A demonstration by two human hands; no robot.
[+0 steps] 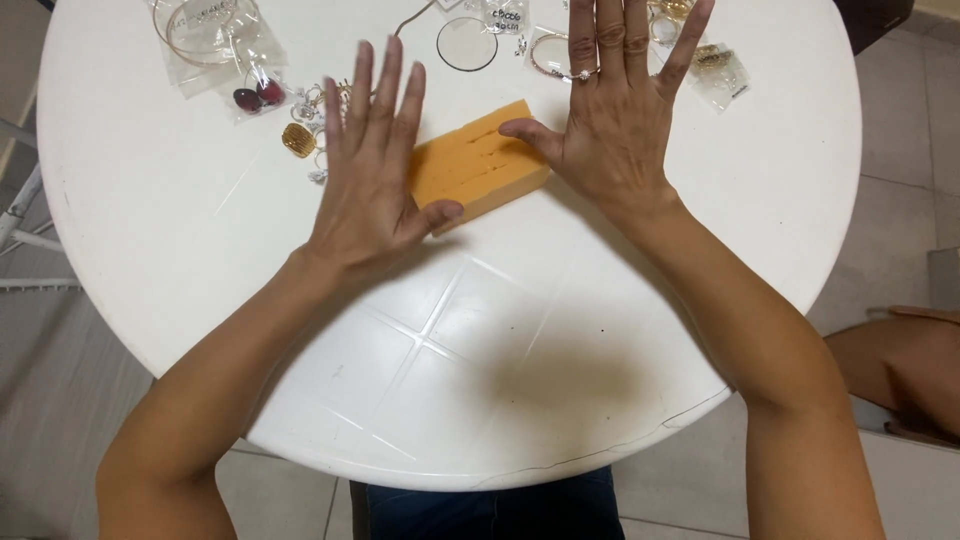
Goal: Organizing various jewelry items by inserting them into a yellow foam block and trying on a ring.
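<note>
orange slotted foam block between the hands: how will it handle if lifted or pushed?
The orange foam block looks like sponge: probably light and squashy. It lies flat and boxy on the white table, so it should slide, not roll. The slots on top may let it flex. Both thumbs, left hand and right hand, touch it.

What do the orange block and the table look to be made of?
The orange block looks like foam or sponge: matte, with slits cut in its top. The table looks like white moulded plastic: smooth, slightly glossy, with raised ribs crossing near its middle. Both hands, left hand and right hand, are spread flat beside the block.
</note>
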